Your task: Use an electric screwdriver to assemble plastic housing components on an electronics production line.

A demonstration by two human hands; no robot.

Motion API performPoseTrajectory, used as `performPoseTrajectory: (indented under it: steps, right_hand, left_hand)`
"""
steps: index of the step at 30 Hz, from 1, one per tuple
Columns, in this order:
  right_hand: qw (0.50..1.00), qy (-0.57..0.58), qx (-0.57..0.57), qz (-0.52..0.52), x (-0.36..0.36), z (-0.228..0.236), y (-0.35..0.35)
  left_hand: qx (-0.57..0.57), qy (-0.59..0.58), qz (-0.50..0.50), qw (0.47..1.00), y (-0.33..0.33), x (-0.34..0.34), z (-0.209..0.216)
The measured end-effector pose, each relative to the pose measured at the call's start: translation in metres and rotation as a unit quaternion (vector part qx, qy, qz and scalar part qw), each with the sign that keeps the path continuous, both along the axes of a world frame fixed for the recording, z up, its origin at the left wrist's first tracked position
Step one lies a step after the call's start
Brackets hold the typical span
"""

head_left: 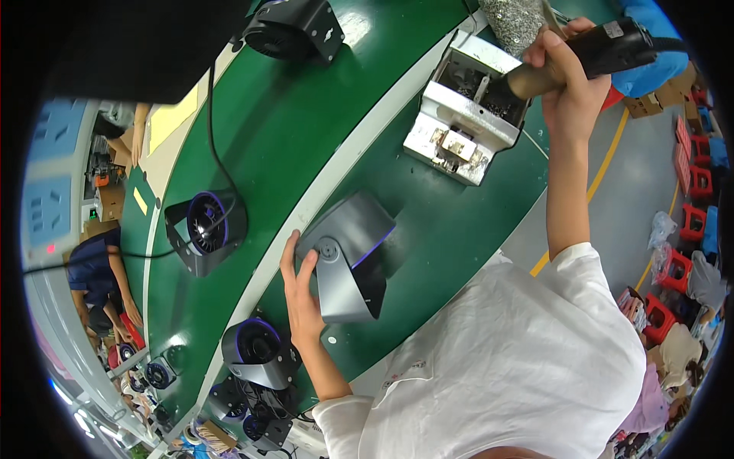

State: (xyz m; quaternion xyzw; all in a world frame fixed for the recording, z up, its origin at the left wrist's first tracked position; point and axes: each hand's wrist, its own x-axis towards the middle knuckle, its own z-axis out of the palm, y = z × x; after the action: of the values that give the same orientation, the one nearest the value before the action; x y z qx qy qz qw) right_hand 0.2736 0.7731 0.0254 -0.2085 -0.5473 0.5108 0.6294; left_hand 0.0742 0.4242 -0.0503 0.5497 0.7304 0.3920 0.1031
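Note:
My right hand (569, 88) is closed around a black electric screwdriver (612, 52) with a brownish front sleeve. Its front end reaches into the open well of a white metal screw feeder (501, 118), where loose dark screws lie; the bit's tip cannot be made out. My left hand (303, 294) rests against the side of a grey desk fan (348, 241) with a purple-blue ring, close to its round pivot. The fingers there are spread and stretched out, with some partly hidden. The fan lies tilted on the green bench (428, 222).
A bag of small metal screws (514, 23) sits behind the feeder. Across the pale divider rail (336, 164) stand a cabled fan (206, 222) and another fan (294, 30). More fans (256, 348) crowd the lower left. Other people (99, 268) work at the far left. Red stools (692, 222) line the right.

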Motion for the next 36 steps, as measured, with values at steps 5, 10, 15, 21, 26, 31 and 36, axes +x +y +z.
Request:
performPoseTrajectory:
  steps: [5,10,15,21,26,31,36]
  right_hand:
    - [0.992,-0.122,-0.033,0.002,-0.004,-0.018,-0.012]
    - [0.979,-0.187,-0.079,0.011,0.002,-0.038,-0.006]
    - [0.965,-0.254,-0.061,0.018,0.008,-0.022,0.001]
    - [0.971,-0.196,-0.09,0.101,0.007,-0.031,-0.008]
    - [0.961,-0.265,-0.028,0.07,0.013,-0.043,0.014]
    - [0.972,0.102,0.077,0.198,0.002,-0.051,0.022]
    - [0.984,-0.176,-0.029,-0.017,0.019,-0.03,0.006]
  left_hand:
    - [-0.058,-0.043,-0.006,0.997,-0.007,-0.012,0.001]
    - [-0.17,-0.128,0.009,0.977,-0.017,-0.018,0.021]
    - [-0.211,-0.158,0.003,0.965,-0.03,-0.033,0.034]
    - [-0.187,-0.17,0.032,0.967,-0.014,-0.037,0.016]
    - [-0.185,-0.187,0.051,0.964,-0.014,-0.029,0.005]
    - [-0.142,-0.194,0.079,0.967,-0.015,-0.02,-0.011]
    - [-0.07,-0.146,0.075,0.984,-0.008,-0.016,-0.023]
